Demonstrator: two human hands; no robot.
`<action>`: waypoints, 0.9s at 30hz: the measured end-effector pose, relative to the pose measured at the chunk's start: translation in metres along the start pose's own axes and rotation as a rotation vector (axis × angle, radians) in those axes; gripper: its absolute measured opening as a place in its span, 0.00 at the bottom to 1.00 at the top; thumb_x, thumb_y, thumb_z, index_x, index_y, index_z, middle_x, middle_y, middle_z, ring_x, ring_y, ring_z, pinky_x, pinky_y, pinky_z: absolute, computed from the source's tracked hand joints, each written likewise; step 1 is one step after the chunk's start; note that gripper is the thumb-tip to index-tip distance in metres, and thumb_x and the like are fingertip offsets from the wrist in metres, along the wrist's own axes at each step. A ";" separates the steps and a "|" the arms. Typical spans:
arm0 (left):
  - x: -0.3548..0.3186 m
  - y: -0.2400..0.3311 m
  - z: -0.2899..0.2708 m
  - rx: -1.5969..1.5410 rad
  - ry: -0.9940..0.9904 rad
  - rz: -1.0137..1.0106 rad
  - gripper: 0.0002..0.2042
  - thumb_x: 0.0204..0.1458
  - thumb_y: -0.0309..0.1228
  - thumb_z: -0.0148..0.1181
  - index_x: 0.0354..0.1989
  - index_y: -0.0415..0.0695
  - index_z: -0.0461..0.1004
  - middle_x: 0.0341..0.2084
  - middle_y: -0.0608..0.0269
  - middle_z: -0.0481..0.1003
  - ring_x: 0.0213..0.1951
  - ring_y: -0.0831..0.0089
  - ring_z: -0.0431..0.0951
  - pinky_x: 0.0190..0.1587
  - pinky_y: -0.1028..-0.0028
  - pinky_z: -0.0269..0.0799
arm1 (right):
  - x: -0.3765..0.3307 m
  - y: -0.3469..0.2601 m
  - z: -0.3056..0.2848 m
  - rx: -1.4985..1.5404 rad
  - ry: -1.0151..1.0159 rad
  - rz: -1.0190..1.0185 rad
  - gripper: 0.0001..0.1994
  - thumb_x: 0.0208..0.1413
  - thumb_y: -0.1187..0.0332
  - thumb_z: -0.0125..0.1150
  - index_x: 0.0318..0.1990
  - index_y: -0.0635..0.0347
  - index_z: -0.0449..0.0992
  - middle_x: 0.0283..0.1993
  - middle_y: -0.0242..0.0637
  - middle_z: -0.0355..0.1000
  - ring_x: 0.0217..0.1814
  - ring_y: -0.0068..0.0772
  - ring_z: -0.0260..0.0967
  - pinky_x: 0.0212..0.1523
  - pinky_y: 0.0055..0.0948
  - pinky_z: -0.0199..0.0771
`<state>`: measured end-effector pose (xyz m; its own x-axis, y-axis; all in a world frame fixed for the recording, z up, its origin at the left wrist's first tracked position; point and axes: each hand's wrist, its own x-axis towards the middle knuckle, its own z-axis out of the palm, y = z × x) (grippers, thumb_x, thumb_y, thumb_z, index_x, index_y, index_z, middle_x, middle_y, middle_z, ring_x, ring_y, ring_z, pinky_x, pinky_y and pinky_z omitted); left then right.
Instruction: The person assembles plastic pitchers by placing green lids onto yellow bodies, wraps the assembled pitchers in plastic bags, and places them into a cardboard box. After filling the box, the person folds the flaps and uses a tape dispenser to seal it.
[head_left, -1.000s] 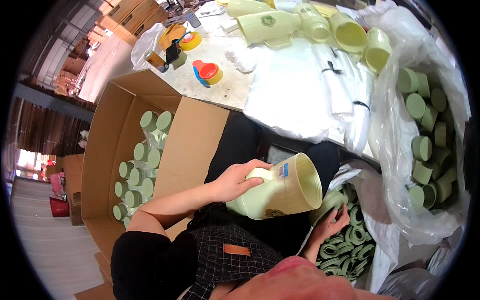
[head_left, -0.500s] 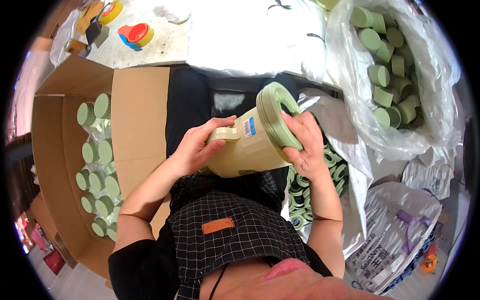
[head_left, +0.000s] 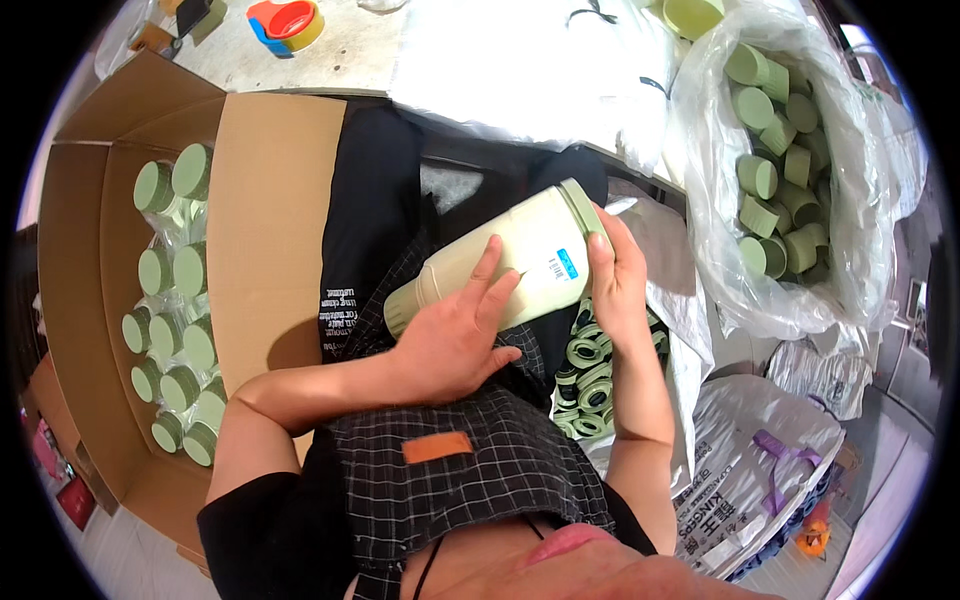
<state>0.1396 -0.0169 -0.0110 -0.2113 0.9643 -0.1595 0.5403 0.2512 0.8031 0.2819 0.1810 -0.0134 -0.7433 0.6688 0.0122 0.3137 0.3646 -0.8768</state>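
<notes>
Tilted across my lap lies a large cream jug [head_left: 525,235] with a green collar [head_left: 576,208] at its upper right end and a blue-and-white label on its side. My right hand [head_left: 620,272] is closed on that collar, fingers over the far side and thumb on the near side. Against the jug's side rests my left hand [head_left: 450,335], its fingers spread and stretched out over the body. The jug's underside and its handle are hidden. Below my right forearm, several green-and-black ring parts [head_left: 588,385] fill a white sack [head_left: 680,340].
On the left stands an open cardboard box [head_left: 85,300] with several green-capped bottles [head_left: 165,335]. A clear plastic bag [head_left: 700,230] of green cups [head_left: 755,178] is at the right. A white-covered table [head_left: 510,70] lies ahead, with a red-and-yellow tape roll [head_left: 297,25]. A silver sack [head_left: 750,430] sits lower right.
The jug has turned about its length and its handle is out of sight. My left hand has left the handle and spread onto the body. The view has shifted slightly.
</notes>
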 end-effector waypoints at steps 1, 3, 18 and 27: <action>-0.001 0.000 0.000 -0.003 0.010 -0.003 0.32 0.49 0.28 0.66 0.64 0.43 0.62 0.67 0.49 0.61 0.51 0.47 0.76 0.50 0.59 0.76 | 0.005 0.003 0.003 0.089 -0.029 0.047 0.30 0.63 0.50 0.54 0.59 0.70 0.70 0.37 0.47 0.67 0.39 0.48 0.67 0.45 0.38 0.68; 0.006 -0.027 -0.005 -0.038 0.073 0.072 0.29 0.52 0.29 0.64 0.63 0.42 0.63 0.64 0.49 0.65 0.51 0.49 0.77 0.49 0.61 0.77 | 0.003 -0.024 -0.006 -0.160 -0.087 -0.118 0.30 0.62 0.49 0.54 0.59 0.71 0.70 0.35 0.47 0.66 0.38 0.50 0.67 0.44 0.39 0.68; 0.008 -0.010 -0.006 -0.060 0.210 0.135 0.20 0.55 0.30 0.60 0.56 0.40 0.71 0.62 0.50 0.68 0.43 0.50 0.80 0.45 0.60 0.75 | 0.013 0.000 -0.007 -0.073 -0.111 0.029 0.22 0.66 0.59 0.51 0.58 0.67 0.71 0.37 0.46 0.70 0.39 0.45 0.69 0.44 0.35 0.70; 0.146 -0.013 -0.054 -0.037 0.407 0.615 0.06 0.49 0.22 0.64 0.36 0.40 0.77 0.29 0.61 0.74 0.32 0.66 0.72 0.35 0.68 0.70 | 0.004 0.008 -0.010 -0.110 -0.048 -0.020 0.23 0.64 0.56 0.53 0.55 0.69 0.72 0.33 0.46 0.67 0.33 0.44 0.68 0.37 0.34 0.69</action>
<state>0.0576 0.1159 -0.0139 -0.1684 0.8209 0.5456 0.6326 -0.3345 0.6985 0.2875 0.1932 -0.0156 -0.7769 0.6296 0.0036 0.3594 0.4482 -0.8185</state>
